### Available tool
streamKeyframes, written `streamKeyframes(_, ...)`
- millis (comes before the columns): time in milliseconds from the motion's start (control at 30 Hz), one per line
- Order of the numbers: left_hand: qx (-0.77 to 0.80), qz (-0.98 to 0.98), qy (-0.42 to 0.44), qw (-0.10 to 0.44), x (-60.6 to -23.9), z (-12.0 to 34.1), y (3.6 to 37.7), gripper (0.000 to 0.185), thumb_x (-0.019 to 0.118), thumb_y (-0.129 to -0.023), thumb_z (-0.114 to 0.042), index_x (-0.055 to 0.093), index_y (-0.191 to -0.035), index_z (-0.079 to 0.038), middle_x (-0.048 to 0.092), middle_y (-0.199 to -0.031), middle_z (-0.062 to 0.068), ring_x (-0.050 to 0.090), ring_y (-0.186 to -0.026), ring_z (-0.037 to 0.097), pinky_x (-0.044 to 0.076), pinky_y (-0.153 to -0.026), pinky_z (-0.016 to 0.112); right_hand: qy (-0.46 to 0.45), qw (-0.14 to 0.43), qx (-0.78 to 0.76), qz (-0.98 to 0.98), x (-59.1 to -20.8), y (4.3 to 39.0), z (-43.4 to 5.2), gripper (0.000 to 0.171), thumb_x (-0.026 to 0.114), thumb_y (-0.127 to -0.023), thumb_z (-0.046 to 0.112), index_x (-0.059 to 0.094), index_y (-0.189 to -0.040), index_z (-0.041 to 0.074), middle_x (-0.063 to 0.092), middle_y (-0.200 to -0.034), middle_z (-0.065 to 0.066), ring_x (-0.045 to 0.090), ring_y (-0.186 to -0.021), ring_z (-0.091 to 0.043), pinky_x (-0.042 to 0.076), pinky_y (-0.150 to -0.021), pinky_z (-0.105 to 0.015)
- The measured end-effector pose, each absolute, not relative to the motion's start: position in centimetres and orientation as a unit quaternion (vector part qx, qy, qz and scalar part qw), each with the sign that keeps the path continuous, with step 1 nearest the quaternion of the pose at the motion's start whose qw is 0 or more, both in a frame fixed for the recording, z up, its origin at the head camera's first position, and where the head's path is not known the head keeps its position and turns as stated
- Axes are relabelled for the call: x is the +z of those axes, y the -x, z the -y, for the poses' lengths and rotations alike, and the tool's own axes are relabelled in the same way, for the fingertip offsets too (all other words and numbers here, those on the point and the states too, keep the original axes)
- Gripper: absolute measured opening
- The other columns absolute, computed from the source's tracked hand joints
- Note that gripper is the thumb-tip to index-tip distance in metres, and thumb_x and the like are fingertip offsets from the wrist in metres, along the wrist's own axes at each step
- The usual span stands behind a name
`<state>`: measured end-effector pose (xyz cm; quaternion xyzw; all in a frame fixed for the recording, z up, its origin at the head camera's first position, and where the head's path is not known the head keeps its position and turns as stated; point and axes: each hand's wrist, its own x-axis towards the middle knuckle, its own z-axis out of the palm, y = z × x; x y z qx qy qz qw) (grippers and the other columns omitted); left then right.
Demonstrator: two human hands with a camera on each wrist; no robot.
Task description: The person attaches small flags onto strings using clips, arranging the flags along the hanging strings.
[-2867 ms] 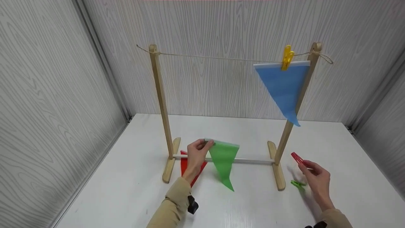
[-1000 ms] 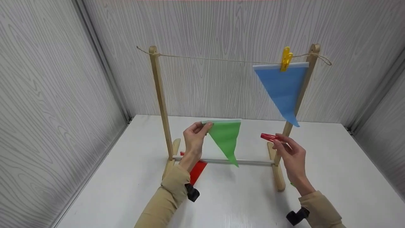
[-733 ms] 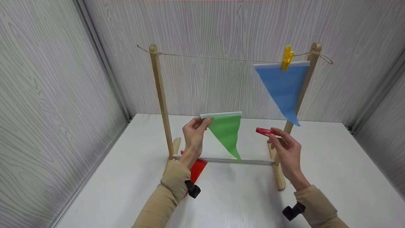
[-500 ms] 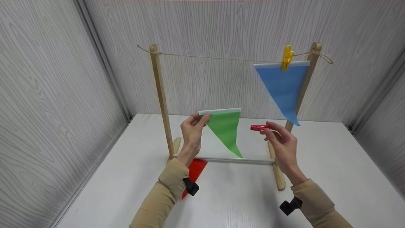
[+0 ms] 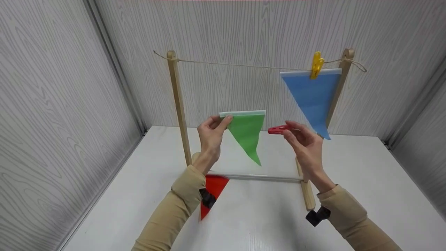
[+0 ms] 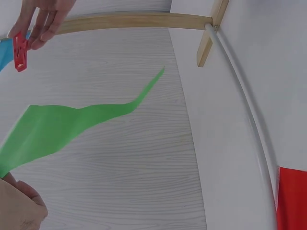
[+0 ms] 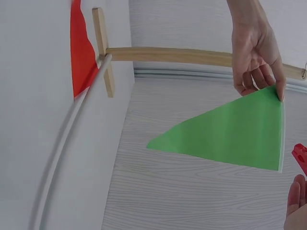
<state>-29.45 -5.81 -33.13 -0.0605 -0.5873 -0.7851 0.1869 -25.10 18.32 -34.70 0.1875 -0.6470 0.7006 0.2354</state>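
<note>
My left hand (image 5: 213, 134) pinches the top left corner of a green triangular flag (image 5: 246, 134), which hangs in the air between the posts of a wooden stand (image 5: 177, 104). My right hand (image 5: 299, 137) pinches a red clothespin (image 5: 277, 129) just right of the flag's top edge. In the right wrist view the green flag (image 7: 235, 132) spreads below the left hand (image 7: 256, 52), with the red clothespin (image 7: 301, 157) at the right edge. In the left wrist view the flag (image 6: 72, 124) trails away and the right hand (image 6: 45, 19) holds the clothespin (image 6: 20, 52).
A string (image 5: 244, 65) runs between the posts. On it a yellow clothespin (image 5: 316, 64) holds a blue flag (image 5: 312, 97) near the right post. A red flag (image 5: 210, 190) lies on the white table (image 5: 366, 181) by the stand's white crossbar (image 5: 264, 177). Grey walls enclose three sides.
Both hands have risen from near the table. The green flag has come up off the crossbar level, and the red clothespin has moved left and up toward the flag's top edge.
</note>
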Motion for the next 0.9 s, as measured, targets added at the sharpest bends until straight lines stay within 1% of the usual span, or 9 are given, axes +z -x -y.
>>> streamKeyframes(133,-0.793,0.577,0.061,0.185,-32.5,5.4,29.7,0.015,0.073,-0.09,-0.008,0.069,-0.101,0.001,0.072,-0.088,0.001,0.067,-0.082,0.01,0.056,-0.084,0.026,-0.193,0.246,0.692,0.65,-33.2,25.3,-18.1,0.038,0.068,-0.094,0.003,0.061,-0.129,-0.008,0.073,-0.106,0.007,0.071,-0.098,-0.007,0.055,-0.091,-0.018)
streamKeyframes(233,-0.804,0.564,0.06,0.179,-32.0,5.0,29.9,0.016,0.073,-0.091,-0.007,0.068,-0.103,0.002,0.072,-0.091,0.002,0.068,-0.085,0.01,0.057,-0.087,0.026,-0.19,0.258,0.677,0.663,-32.0,25.7,-17.9,0.039,0.069,-0.093,0.004,0.062,-0.13,-0.006,0.073,-0.105,0.008,0.071,-0.097,-0.007,0.056,-0.089,-0.018)
streamKeyframes(400,-0.821,0.541,0.065,0.172,-31.2,4.6,30.2,0.017,0.071,-0.092,-0.005,0.067,-0.106,0.004,0.07,-0.093,0.003,0.068,-0.087,0.01,0.058,-0.092,0.03,-0.204,0.271,0.671,0.659,-29.8,26.4,-17.6,0.039,0.071,-0.091,0.003,0.062,-0.128,-0.007,0.074,-0.104,0.007,0.071,-0.095,-0.008,0.057,-0.087,-0.018)
streamKeyframes(567,-0.826,0.531,0.072,0.176,-30.6,4.6,30.5,0.018,0.071,-0.092,-0.006,0.067,-0.107,0.003,0.069,-0.091,0.001,0.067,-0.085,0.01,0.058,-0.09,0.028,-0.234,0.278,0.674,0.643,-27.8,27.2,-17.4,0.036,0.075,-0.089,0.005,0.067,-0.122,-0.006,0.076,-0.101,0.005,0.072,-0.093,-0.009,0.057,-0.087,-0.018)
streamKeyframes(800,-0.826,0.526,0.079,0.187,-30.0,5.0,30.5,0.017,0.07,-0.093,-0.005,0.066,-0.108,0.003,0.069,-0.093,0.0,0.067,-0.086,0.01,0.058,-0.088,0.026,-0.276,0.3,0.638,0.654,-25.7,27.9,-17.2,0.037,0.077,-0.088,0.011,0.068,-0.119,-0.008,0.076,-0.098,0.007,0.071,-0.088,-0.008,0.057,-0.085,-0.018)
streamKeyframes(900,-0.826,0.526,0.077,0.187,-29.6,5.0,30.5,0.018,0.07,-0.093,-0.006,0.066,-0.108,0.003,0.069,-0.094,0.001,0.067,-0.086,0.01,0.058,-0.088,0.025,-0.288,0.309,0.628,0.653,-25.0,28.1,-17.1,0.036,0.075,-0.089,0.011,0.068,-0.119,-0.008,0.076,-0.097,0.007,0.071,-0.083,-0.008,0.057,-0.08,-0.017)
